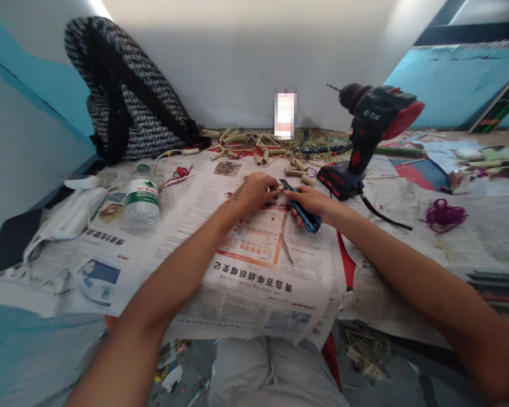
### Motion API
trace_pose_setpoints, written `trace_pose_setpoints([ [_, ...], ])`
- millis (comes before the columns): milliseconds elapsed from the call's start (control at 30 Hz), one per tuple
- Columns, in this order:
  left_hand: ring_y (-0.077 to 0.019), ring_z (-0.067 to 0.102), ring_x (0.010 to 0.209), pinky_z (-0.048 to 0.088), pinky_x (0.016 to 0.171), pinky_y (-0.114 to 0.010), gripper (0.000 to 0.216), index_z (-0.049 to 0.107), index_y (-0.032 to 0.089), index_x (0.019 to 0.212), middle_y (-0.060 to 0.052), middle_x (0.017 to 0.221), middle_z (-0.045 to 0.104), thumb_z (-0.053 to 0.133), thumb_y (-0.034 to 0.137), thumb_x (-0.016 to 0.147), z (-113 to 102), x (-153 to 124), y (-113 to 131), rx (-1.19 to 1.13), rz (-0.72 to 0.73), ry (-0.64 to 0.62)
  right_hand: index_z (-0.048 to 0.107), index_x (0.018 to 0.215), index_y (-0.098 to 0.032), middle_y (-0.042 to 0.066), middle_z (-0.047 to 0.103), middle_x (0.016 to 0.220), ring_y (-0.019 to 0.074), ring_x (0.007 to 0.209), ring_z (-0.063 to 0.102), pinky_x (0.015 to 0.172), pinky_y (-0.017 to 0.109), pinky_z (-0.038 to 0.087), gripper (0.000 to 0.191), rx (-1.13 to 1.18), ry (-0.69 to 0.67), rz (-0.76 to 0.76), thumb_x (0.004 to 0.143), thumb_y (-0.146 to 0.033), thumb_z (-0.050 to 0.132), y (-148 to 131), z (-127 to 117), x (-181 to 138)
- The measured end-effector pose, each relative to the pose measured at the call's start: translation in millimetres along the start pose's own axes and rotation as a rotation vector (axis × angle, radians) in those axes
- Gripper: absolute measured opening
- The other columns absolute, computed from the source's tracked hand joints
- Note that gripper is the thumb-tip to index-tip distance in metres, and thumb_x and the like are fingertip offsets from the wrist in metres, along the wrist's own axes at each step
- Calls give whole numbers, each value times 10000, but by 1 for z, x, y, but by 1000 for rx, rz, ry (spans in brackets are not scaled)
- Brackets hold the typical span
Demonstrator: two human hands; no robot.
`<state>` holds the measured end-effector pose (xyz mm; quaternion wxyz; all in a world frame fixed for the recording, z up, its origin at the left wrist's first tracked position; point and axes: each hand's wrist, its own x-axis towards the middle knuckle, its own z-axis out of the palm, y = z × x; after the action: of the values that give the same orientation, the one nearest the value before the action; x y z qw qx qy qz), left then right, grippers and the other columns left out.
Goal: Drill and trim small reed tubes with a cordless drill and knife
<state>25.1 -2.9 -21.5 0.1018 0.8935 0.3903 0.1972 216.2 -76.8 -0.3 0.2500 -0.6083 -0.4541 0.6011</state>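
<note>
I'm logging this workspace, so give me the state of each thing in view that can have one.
Utility knife: gripped in the right hand; blade too small to make out
Left hand: fingers bent, close to the knife's front end
Power drill: upright on its battery base, bit fitted
Water bottle: standing, cap on
Purple string: loosely tangled
Stalk pieces: short, scattered
Backpack: propped up on end
Newspaper: spread out under the hands
</note>
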Motion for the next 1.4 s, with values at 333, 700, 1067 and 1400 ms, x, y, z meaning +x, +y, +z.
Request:
trace_pose_setpoints([
  [333, -212, 688, 823, 499, 837, -347, 206, 866, 175, 1011, -107, 903, 809, 757, 342, 961, 1, -4, 2, -9, -89, 28, 432, 992, -276, -28, 566, 641, 187, 420, 577, 347, 294, 458, 168, -52, 3, 9, 1098, -347, 542, -1, -2, -15],
  [700, -221, 687, 864, 503, 856, -346, 188, 852, 163, 1011, -118, 940, 812, 711, 281, 973, 3, -2, 1, 54, -19, 34, 457, 974, -260, -50, 561, 620, 147, 390, 526, 376, 278, 459, 167, 20, -7, 3, 1120, -332, 492, -1, 2, -5],
  [1067, -231, 701, 910, 506, 894, -351, 173, 835, 175, 974, -113, 951, 810, 709, 293, 977, 2, -3, 5, 51, -65, 39, 462, 953, -260, -44, 560, 610, 141, 370, 518, 342, 252, 422, 183, 26, 18, 24, 1100, -318, 554, -6, 1, -6],
  [1400, -254, 707, 932, 497, 894, -371, 212, 835, 155, 972, -140, 974, 814, 694, 312, 988, 1, -3, 7, 82, -70, 15, 455, 927, -256, -59, 560, 573, 137, 365, 524, 352, 257, 448, 210, 62, 21, -8, 1125, -311, 495, -2, 6, -3],
])
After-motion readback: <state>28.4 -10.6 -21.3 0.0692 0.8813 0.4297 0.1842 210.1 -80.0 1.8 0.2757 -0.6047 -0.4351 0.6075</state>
